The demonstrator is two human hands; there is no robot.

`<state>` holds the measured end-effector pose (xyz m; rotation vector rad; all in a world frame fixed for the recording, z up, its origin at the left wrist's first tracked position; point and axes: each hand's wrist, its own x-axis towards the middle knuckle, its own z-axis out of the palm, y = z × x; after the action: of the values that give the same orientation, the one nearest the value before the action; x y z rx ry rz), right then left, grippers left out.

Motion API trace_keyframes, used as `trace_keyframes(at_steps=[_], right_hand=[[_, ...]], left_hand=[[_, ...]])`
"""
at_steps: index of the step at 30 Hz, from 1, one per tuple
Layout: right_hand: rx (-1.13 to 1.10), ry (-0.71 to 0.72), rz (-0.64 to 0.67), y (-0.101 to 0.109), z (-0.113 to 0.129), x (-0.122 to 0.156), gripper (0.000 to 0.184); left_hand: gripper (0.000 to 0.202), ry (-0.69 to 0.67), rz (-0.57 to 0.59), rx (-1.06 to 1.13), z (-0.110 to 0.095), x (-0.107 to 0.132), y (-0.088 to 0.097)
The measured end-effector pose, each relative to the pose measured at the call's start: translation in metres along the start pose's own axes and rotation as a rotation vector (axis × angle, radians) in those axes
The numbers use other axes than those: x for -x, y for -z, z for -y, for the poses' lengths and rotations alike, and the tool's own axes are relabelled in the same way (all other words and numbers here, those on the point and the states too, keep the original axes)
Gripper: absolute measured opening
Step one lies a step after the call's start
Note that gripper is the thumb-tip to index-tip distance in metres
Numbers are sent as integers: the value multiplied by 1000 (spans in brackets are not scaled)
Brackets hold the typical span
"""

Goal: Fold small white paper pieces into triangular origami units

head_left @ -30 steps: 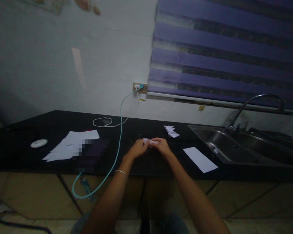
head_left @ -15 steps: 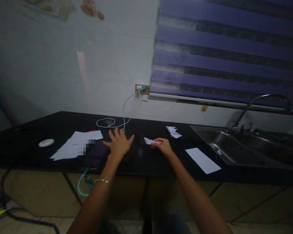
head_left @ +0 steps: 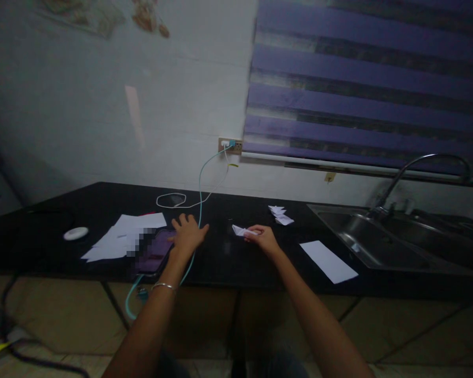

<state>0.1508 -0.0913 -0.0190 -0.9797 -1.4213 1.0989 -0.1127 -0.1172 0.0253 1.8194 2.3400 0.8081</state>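
1. Main chg: left hand point(head_left: 187, 236) had come off the folded paper point(head_left: 240, 231) and gone left, to the tablet point(head_left: 157, 254); a sec earlier both hands were on the paper.
2. Left hand: released, fingers spread, nothing visible in it. It was right beside the tablet's right edge; touching or just above, couldn't tell. The teal cable point(head_left: 201, 194) ran down to it from the far wall.
3. Right hand point(head_left: 264, 239): pinching the right end of the folded paper, w/ the pointed left end sticking out free. Paper was abt mid-desk point(head_left: 220, 262), little moved vs. before.
4. Tablet screen looked brighter than a sec ago; lit or just reflecting, unclear.
5. Meaning (my read): two-handed work on the paper was prob. paused, b/c only one hand was on it. Piece looked partly folded, but finished or not, couldn't say.
6. Unchanged: folded pieces point(head_left: 281, 220) at far right, near the sink point(head_left: 319, 212); flat paper strip point(head_left: 328, 262) nearer, to the right of the right hand; loose sheets point(head_left: 114, 236) at left, next to the tablet.
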Motion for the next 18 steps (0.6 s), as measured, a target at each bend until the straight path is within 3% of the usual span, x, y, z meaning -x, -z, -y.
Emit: trace_keyframes(at_steps=[5, 6, 8, 12, 17, 18], right_hand=[[-13, -37, -10, -2, 1, 3, 35], [-18, -39, -13, -2, 2, 3, 35], [-32, -29, -27, -1, 2, 3, 34], [-97, -25, -89, 1, 1, -1, 34], [-185, -84, -104, 0, 0, -2, 37], [-186, -90, -91, 0, 0, -1, 37]], left_hand=[[64, -143, -140, 120, -23, 0, -6], [61, -199, -113, 190, -32, 0, -10], [57, -264, -17, 369, -50, 1, -19], [62, -219, 271, 725, -71, 8, -43], [59, -442, 550, 809, -66, 15, -58], [59, -463, 560, 810, -63, 16, -59]])
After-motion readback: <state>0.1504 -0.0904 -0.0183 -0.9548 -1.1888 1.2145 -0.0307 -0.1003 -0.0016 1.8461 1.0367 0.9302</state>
